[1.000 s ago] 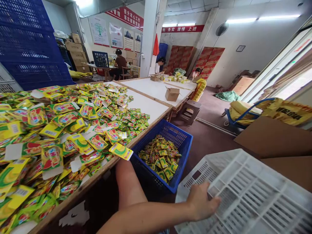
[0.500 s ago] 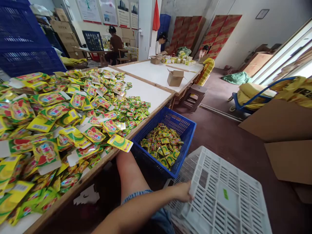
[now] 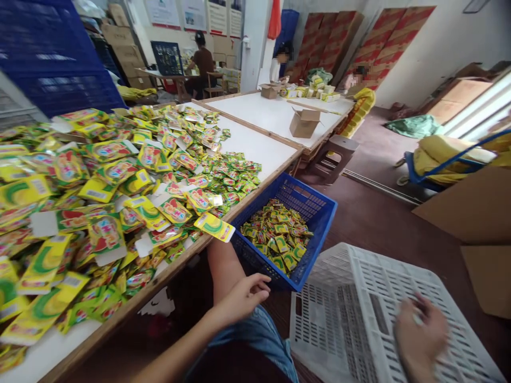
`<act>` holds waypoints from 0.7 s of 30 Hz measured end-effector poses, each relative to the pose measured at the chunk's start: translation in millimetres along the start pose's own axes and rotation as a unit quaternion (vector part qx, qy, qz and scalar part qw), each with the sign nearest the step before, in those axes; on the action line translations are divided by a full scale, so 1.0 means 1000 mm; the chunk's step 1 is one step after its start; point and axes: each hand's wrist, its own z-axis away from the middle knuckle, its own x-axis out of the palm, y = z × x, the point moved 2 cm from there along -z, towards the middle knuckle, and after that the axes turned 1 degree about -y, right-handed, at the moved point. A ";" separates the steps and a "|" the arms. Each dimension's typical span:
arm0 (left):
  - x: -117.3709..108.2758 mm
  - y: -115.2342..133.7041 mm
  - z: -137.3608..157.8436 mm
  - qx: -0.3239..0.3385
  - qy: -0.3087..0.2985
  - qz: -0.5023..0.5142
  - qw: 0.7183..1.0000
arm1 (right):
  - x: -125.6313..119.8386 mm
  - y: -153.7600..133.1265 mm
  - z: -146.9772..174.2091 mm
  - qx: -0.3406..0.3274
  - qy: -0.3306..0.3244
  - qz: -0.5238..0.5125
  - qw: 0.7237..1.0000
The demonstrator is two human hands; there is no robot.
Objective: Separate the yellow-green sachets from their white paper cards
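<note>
Above my thigh, near the corner of a blue crate, my left hand is open, its fingers loosely bent with nothing in them. Small yellow-green packets fill the bottom of the blue crate. My right hand is over the slatted side of a white plastic crate, smeared by motion; whether it touches the crate or holds anything cannot be made out. The white crate lies tipped on its side on the floor. A heap of printed packets covers the table to my left, one yellow packet jutting over its edge.
Behind the blue crate stands a brown stool. A small open carton sits on the white tabletop. Cardboard and a loaded blue trolley stand at the right. Several people work at the back tables.
My left hand has let go of the white crate and moved left over my lap. My right hand has come into view over the crate. The view has turned somewhat left.
</note>
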 end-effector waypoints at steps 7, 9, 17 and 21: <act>-0.066 -0.002 0.094 -0.028 0.241 0.020 0.970 | 0.221 -0.187 0.092 -0.440 -0.261 -0.043 0.858; -0.085 -0.006 0.124 -0.039 0.318 0.004 0.947 | 0.246 -0.213 0.111 -0.501 -0.309 -0.007 0.808; -0.121 0.000 0.187 0.002 0.538 -0.256 0.804 | 0.238 -0.277 0.158 -0.588 -0.392 -0.081 0.703; -0.132 0.013 0.183 0.051 0.485 -0.302 0.819 | 0.223 -0.298 0.225 -0.645 -0.533 -0.126 0.532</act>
